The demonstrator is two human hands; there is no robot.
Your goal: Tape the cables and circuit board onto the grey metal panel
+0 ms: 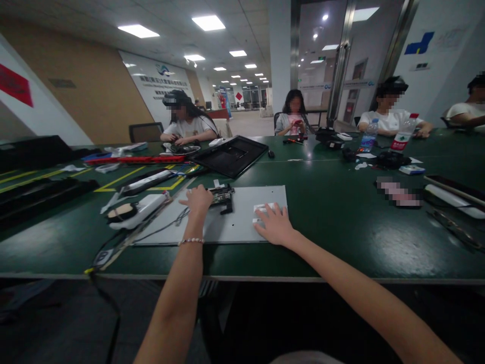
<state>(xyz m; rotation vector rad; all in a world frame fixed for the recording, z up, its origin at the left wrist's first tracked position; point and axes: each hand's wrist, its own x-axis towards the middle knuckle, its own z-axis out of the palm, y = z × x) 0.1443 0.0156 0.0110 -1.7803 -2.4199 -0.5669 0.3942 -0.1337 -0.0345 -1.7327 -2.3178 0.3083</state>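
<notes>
A flat pale grey panel (242,230) lies on the table in front of me, with small dark holes in it. Near its far edge sits a circuit board with a black frame (223,197). My left hand (199,199) is curled over the left end of that board, its fingertips partly hidden. Dark cables (176,220) run from beside this hand across the panel's left part. My right hand (276,225) rests with spread fingers on the panel's right side, over white labels (258,208), and holds nothing.
To the left lies a white device with a round beige pad (140,210). Beyond the panel are a black monitor housing (233,155) and a mouse (271,153). Two bottles (404,134) stand far right. Several people sit around the green table (333,242).
</notes>
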